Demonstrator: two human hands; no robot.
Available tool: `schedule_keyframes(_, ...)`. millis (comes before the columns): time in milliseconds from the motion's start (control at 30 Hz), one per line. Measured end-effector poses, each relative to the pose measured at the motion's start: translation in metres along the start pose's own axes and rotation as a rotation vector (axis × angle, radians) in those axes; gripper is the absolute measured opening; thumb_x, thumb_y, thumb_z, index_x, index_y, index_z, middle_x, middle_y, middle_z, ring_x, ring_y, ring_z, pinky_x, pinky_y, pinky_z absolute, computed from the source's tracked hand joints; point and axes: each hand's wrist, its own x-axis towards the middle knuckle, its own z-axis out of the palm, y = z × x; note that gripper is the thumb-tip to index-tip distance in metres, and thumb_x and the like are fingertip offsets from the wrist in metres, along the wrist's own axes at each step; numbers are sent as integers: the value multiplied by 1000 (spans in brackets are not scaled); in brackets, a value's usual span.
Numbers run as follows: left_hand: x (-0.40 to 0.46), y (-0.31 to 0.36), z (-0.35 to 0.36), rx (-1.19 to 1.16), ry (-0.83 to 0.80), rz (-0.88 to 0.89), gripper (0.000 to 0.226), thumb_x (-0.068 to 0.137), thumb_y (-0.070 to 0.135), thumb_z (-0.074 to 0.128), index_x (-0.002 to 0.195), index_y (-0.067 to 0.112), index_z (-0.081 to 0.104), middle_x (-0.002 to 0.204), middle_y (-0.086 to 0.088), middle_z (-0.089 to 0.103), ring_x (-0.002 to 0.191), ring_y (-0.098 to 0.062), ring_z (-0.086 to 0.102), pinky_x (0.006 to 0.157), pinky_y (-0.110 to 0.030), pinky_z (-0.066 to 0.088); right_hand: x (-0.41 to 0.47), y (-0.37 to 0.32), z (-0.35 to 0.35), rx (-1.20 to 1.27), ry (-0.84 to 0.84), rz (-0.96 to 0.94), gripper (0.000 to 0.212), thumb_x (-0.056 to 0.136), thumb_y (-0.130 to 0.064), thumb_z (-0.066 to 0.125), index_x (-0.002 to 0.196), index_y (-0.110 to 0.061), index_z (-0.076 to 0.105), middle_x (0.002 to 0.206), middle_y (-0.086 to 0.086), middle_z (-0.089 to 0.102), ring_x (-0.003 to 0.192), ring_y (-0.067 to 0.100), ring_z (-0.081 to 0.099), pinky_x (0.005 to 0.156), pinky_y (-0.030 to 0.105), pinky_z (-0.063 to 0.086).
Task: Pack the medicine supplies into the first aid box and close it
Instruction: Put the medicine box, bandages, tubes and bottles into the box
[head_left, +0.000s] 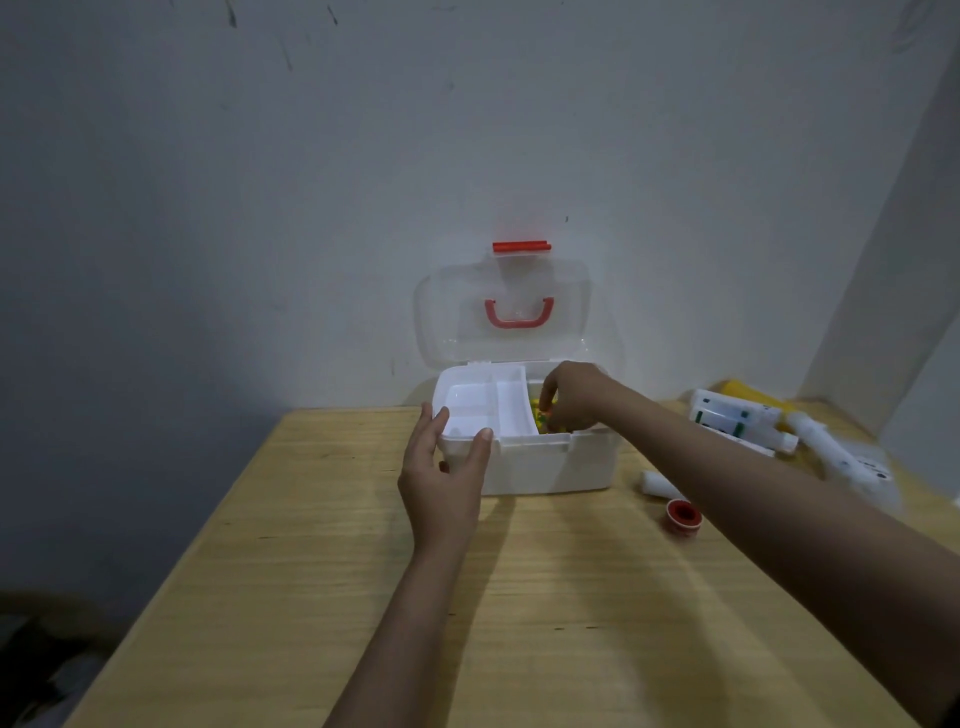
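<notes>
a: what's nearest on the tabletop (363, 597)?
b: bare wood and two forearms. further in, the left hand (444, 478) grips the box (545, 467) at its front left corner, fingers spread over the rim.
a: and the right hand (569, 397)?
b: it reaches into the box's right part, fingers pinched on something small, yellow and orange; too blurred to name.
a: other supplies?
b: right of the box, a red tape roll (684, 514), a white tube (660, 484), then white packets (737, 418).
a: the lid (504, 312)?
b: open, upright near the wall (467, 130).
</notes>
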Motion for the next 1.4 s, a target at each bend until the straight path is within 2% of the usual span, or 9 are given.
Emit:
schedule_keyframes(133, 1, -1, 0, 3, 0, -1, 51, 76, 22, 75, 124, 18, 58, 144, 5, 45, 132, -13, 42, 95, -45, 51, -1, 0, 1, 175, -13, 8, 28, 71, -14, 76, 98, -12, 71, 63, -8, 55, 54, 4, 51, 40, 9, 42)
schedule_keyframes(200, 0, -1, 0, 6, 3, -4, 51, 76, 23, 75, 124, 20, 58, 144, 6, 45, 132, -13, 42, 95, -45, 51, -1, 3, -1, 249, -46, 33, 30, 70, -12, 78, 99, -11, 72, 65, -2, 60, 56, 9, 57, 47, 10, 50)
schedule_keyframes(300, 0, -1, 0, -1, 3, -5, 51, 76, 21, 75, 124, 19, 58, 144, 5, 45, 132, -13, 42, 96, -42, 51, -2, 8, -9, 325, -81, 55, 38, 69, -11, 80, 105, -13, 70, 90, 9, 67, 76, 21, 67, 71, 30, 60)
schedule_keyframes(500, 1, -4, 1, -6, 7, -13, 52, 75, 24, 76, 124, 20, 58, 144, 6, 45, 131, -12, 44, 96, -45, 50, -29, 36, -42, 473, 248, -40, 28, 73, -15, 77, 100, -13, 71, 86, 11, 73, 80, 23, 69, 78, 37, 57)
schedule_keyframes(600, 2, -4, 1, -2, 8, -9, 52, 75, 25, 76, 124, 19, 59, 144, 5, 46, 130, -13, 44, 96, -45, 50, -53, 69, -52, 499, 360, 1, 22, 75, -14, 74, 97, -13, 71, 88, 12, 73, 80, 25, 68, 73, 38, 57)
schedule_keyframes(700, 1, -4, 1, -7, 9, -12, 51, 75, 25, 75, 124, 19, 59, 144, 5, 45, 130, -13, 45, 95, -45, 51, -80, 111, -50, 428, 420, 69, 20, 77, -12, 73, 97, -11, 71, 89, 11, 73, 70, 15, 64, 63, 26, 50)
schedule_keyframes(800, -1, -3, 1, -2, 17, -4, 51, 77, 24, 74, 125, 18, 58, 144, 5, 45, 130, -16, 45, 94, -44, 51, -105, 157, -39, 328, 497, 187, 19, 77, -12, 72, 95, -9, 72, 91, 12, 73, 77, 18, 62, 71, 25, 43)
schedule_keyframes(967, -2, -2, 3, 7, 19, 3, 52, 78, 25, 73, 127, 17, 56, 145, 4, 44, 130, -17, 45, 94, -42, 51, -140, 219, -15, 202, 638, 368, 26, 76, -24, 70, 95, -6, 71, 93, 19, 71, 90, 33, 65, 77, 34, 47)
schedule_keyframes(1400, -2, -2, 2, -14, 22, 1, 53, 78, 24, 74, 127, 14, 57, 145, 3, 45, 129, -14, 46, 97, -37, 49, -148, 239, 22, 289, 781, 391, 22, 78, -13, 65, 98, -6, 70, 92, 18, 70, 83, 32, 62, 70, 29, 40)
